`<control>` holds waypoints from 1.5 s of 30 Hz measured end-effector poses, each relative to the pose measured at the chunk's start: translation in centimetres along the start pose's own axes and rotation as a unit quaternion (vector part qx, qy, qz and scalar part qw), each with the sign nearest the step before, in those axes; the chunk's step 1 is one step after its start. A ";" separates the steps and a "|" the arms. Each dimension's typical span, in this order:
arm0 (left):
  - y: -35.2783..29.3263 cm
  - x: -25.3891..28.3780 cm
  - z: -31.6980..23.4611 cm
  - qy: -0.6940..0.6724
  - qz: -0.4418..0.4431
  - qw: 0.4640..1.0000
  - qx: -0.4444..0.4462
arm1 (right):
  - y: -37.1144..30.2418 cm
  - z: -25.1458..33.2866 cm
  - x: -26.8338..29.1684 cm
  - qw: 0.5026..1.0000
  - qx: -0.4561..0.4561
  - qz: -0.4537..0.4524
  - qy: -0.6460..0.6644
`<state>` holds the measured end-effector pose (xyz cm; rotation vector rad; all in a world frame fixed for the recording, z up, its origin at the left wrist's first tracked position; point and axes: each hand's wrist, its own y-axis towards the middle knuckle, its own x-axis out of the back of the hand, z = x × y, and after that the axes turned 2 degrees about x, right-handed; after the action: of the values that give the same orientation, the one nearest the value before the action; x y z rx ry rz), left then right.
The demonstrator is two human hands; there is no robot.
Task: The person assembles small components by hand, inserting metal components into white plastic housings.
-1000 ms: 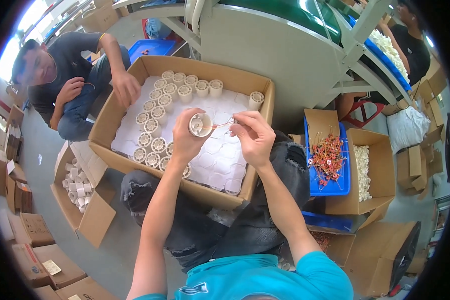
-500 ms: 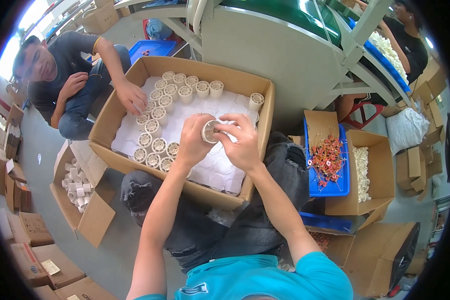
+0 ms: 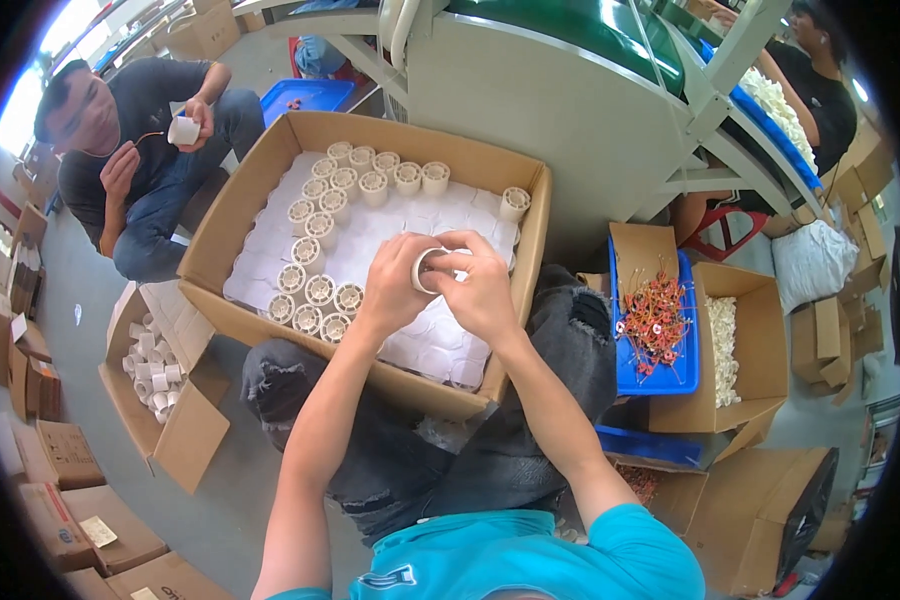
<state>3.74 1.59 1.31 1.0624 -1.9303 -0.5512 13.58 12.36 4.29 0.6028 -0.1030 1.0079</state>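
My left hand point(image 3: 394, 285) is wrapped round a short white plastic cylinder point(image 3: 420, 273), its open end tilted toward me. My right hand point(image 3: 480, 288) is closed against it, thumb and fingertips reaching into the opening. Whatever those fingertips pinch is hidden inside. Both hands are above a large open carton point(image 3: 533, 265). White sheeting with round outlines point(image 3: 365, 235) lies in the carton. Several similar white cylinders point(image 3: 320, 227) stand on it, mostly along the left and far sides, with slotted round tops.
At the left, a co-worker point(image 3: 150, 130) holds another white cylinder point(image 3: 183, 130) and a thin wire. A small carton of white cylinders point(image 3: 192, 440) sits below. On the right are a blue tray point(image 3: 660, 378) of red-wired parts and a carton point(image 3: 765, 330) of white pieces. A machine point(image 3: 530, 120) stands beyond.
My right fingertips have gone deeper into the cylinder; my left hand still holds it. The co-worker has lifted a cylinder out of the large carton and drawn it toward themselves.
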 end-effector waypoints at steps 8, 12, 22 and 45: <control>-0.5 -0.6 0.0 -0.086 0.022 0.994 0.062 | -0.1 -1.0 0.2 0.998 -0.047 0.011 0.041; -0.9 -0.5 0.1 -0.083 0.052 0.993 0.067 | -0.3 -0.9 0.4 0.999 -0.043 0.022 0.018; -1.0 -0.2 0.1 -0.085 0.072 0.989 0.100 | -0.1 -0.9 -0.5 0.997 -0.067 0.004 0.026; 29.4 -4.6 1.7 0.158 -0.023 0.981 -0.106 | -0.1 -4.1 3.4 0.961 -0.127 -0.149 0.196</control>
<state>-10.14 21.37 18.75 0.9928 -1.5373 -0.5636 14.72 17.06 2.02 0.1684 0.2018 0.7875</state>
